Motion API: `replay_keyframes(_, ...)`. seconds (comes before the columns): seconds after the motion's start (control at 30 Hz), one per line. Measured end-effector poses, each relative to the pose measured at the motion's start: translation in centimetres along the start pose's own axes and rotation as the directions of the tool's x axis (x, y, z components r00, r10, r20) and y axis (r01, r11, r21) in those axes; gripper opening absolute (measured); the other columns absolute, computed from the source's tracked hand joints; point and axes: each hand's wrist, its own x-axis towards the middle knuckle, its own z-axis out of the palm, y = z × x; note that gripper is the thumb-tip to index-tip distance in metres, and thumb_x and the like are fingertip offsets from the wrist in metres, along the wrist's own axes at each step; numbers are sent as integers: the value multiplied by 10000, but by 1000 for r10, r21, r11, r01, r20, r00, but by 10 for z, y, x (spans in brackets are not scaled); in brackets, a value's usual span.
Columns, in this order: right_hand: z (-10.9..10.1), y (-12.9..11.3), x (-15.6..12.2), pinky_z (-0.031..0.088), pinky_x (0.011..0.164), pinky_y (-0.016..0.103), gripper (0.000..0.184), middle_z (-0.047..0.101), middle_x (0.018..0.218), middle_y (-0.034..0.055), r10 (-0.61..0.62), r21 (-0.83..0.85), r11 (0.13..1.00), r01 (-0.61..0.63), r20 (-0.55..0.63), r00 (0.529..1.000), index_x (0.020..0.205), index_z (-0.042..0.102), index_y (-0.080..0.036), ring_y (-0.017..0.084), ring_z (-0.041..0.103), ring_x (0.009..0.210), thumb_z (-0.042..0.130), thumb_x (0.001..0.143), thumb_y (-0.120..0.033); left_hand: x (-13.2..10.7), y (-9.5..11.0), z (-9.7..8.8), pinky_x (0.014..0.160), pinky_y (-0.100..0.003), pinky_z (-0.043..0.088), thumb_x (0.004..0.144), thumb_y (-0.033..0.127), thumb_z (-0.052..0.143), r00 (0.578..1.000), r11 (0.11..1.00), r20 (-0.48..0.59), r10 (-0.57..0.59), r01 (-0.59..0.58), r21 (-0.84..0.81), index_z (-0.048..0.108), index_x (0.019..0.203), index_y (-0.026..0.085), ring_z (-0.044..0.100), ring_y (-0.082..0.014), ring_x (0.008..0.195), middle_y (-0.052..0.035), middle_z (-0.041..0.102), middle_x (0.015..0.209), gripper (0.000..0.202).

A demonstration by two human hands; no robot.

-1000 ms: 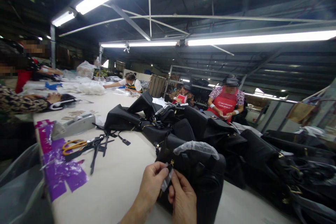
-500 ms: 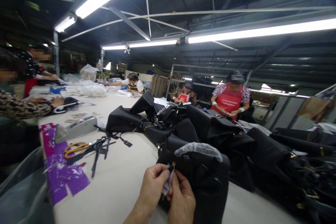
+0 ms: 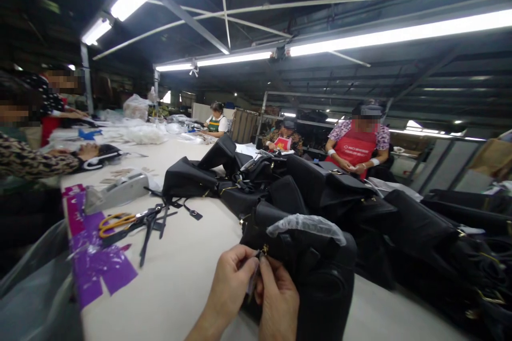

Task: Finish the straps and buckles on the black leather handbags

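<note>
A black bag [image 3: 320, 282] stands on the table before me, its handle [image 3: 306, 224] wrapped in clear plastic. From a small gold fitting [image 3: 264, 249] on the bag hangs a dark zipper pull [image 3: 252, 283] with translucent film around it. My left hand [image 3: 234, 279] pinches the pull from the left, thumb against fingers. Opposite it, my right hand [image 3: 278, 290] is closed on the same pull, its thumb and forefinger just below the fitting. The fingertips cover much of the pull and film.
Black bags [image 3: 332, 186] are heaped behind and to the right. Orange-handled scissors [image 3: 118, 224], black straps [image 3: 150, 234] and a grey tape dispenser [image 3: 120, 192] lie left, near purple sheeting [image 3: 96, 261] on the table edge. Several co-workers sit or stand around the table.
My fingers have drawn closer together at the pull, and less of the pale film shows between them. Across the table, a co-worker at the back has straightened up.
</note>
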Motion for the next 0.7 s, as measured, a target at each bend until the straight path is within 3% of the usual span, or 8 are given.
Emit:
replay_keyframes(0.1, 0, -5, -1, 232, 378, 191, 464, 389, 431, -93, -28, -62, 998, 29, 11, 1000, 724, 673, -141, 64, 289, 413, 803, 558, -554, 1, 0, -2, 614, -244, 424, 670, 303, 616, 998, 995, -12, 54, -53, 80, 642, 613, 149, 566, -175, 649, -36, 610, 610, 166)
replay_keyframes(0.4, -2, -8, 1, 244, 376, 210, 364, 459, 474, -66, -98, -122, 987, 101, 32, 995, 721, 678, -147, 77, 327, 413, 776, 621, -483, -3, -1, -2, 617, -243, 413, 743, 345, 586, 1000, 996, 16, 27, -28, 89, 662, 669, 148, 545, -178, 661, -39, 604, 630, 224)
replay_keyframes(0.7, 0, -11, 0, 206, 378, 191, 452, 378, 432, -97, -18, -85, 996, 22, 43, 999, 737, 675, -130, 59, 273, 402, 777, 576, -540, -3, -4, -1, 608, -238, 419, 767, 342, 553, 996, 975, -30, 90, -82, 209, 670, 677, 143, 557, -172, 650, -51, 647, 661, 248)
